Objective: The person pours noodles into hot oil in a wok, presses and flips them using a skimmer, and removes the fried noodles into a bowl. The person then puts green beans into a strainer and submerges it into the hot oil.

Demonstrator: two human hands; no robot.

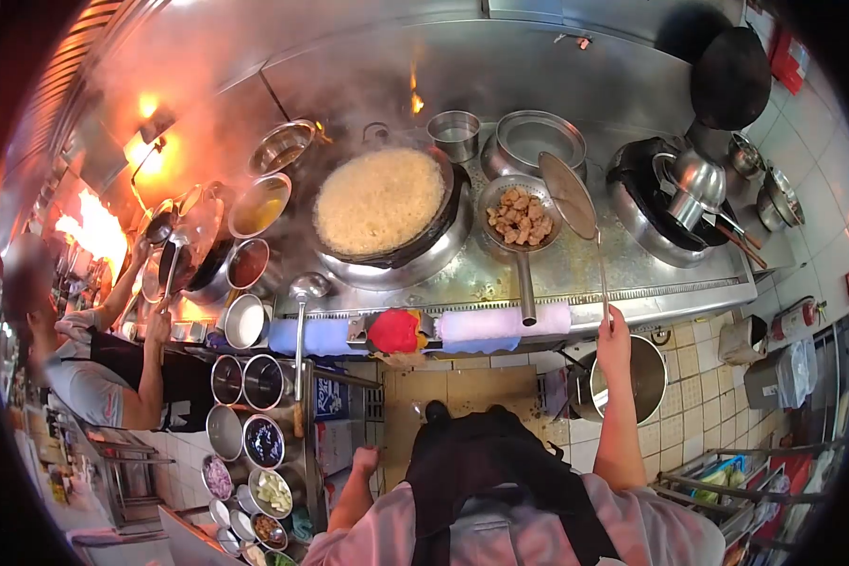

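My right hand [615, 326] is closed around the thin handle of a flat round skimmer [568, 195], tilted over the cooktop. Just left of the skimmer, a strainer [490, 220] with a thick handle holds browned fried pieces [519, 217], perhaps meat. Farther left, pale foaming oil [379, 200] fills a big wok [455, 203]. My left hand [366, 460] is a loose fist low beside my body, with nothing visible in it. A ladle [309, 286] lies near the counter's front edge, its handle pointing toward me.
At left, a co-worker [113, 368] handles a wok beside tall flames [94, 226]. Bowls of ingredients [264, 441] line my left side. A kettle [696, 179] stands on the right burner. A large pot [646, 377] is below the counter. Folded towels [505, 321] lie along the edge.
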